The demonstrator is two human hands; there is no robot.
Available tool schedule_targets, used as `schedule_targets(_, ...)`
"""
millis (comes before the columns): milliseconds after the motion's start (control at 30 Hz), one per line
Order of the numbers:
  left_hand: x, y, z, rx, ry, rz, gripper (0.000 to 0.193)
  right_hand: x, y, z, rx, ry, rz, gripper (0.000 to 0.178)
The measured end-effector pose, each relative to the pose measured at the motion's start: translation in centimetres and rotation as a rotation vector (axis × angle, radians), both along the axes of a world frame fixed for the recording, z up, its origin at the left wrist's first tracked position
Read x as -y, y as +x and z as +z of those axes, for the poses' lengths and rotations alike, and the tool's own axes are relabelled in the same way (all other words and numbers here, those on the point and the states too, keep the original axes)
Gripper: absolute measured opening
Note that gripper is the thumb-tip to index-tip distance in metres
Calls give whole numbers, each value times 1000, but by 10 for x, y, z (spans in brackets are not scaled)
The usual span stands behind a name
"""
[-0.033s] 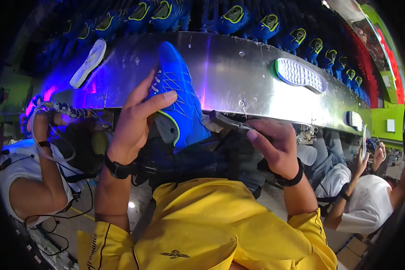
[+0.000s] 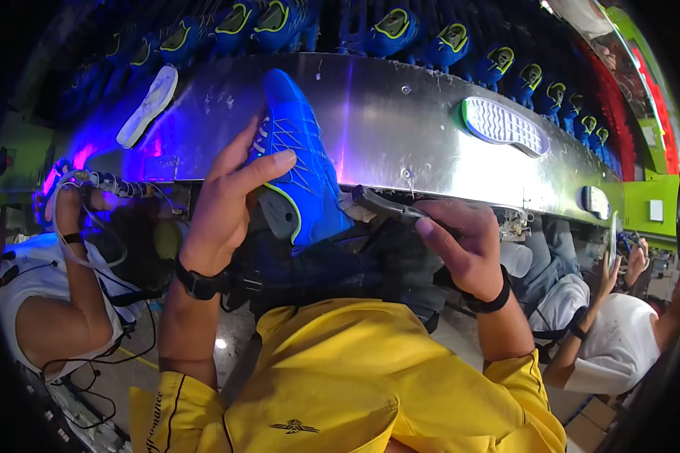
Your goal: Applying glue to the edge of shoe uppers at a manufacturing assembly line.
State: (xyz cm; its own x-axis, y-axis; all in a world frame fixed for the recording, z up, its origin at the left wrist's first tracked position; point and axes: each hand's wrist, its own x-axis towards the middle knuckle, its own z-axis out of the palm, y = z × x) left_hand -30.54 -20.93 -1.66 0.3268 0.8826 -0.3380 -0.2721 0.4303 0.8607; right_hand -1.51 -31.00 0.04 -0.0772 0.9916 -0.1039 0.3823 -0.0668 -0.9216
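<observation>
Basically 2 hands at work, 1 shoe, 1 brush-like tool. L hand (image 2: 230, 185) grips the blue shoe (image 2: 308, 155), thumb across the laces, toe pointing up & away, heel nearest the wearer; the shoe is held at the table's near edge, toe end over the table (image 2: 385, 113). R hand (image 2: 465, 241) is closed round the handle of the tool (image 2: 389, 205), whose head is at the shoe's R side, nr the heel; can't tell how firmly it presses. Soles on the table: 3, i.e. 1 plain white (image 2: 148, 107) on the L, 1 treaded white w/ green edge (image 2: 504, 127) R of centre, 1 small-looking one (image 2: 597, 202) far R. Racked blue shoes (image 2: 393, 34) behind: approx 13 visible, dim ones uncertain. Wristbands on the wearer: 2, 1 per arm. Vs. earlier frame: v. little diff; shoe's toe a touch further L, hands abt the same, soles unmoved.
</observation>
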Motion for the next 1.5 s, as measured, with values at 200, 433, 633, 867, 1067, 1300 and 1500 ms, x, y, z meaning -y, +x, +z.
schedule_targets(200,-2,6,0,-10,-70,63,57,-6,5,13,128,151,30,20)
schedule_targets(433,4,19,3,-38,-308,149,39,-27,14,29,253,336,18,19)
schedule_targets(633,10,21,4,65,-404,94,43,-47,21,38,310,467,53,21)
schedule_targets(867,23,22,1,60,-406,30,38,-65,27,34,281,547,82,25)
schedule_targets(1067,27,25,-5,282,-634,38,33,-75,32,20,208,580,90,25)
schedule_targets(1300,30,31,-1,520,-844,-42,25,-75,40,-4,112,561,79,25)
schedule_targets(1500,35,38,-7,694,-919,-39,26,-69,39,-23,36,537,58,24)
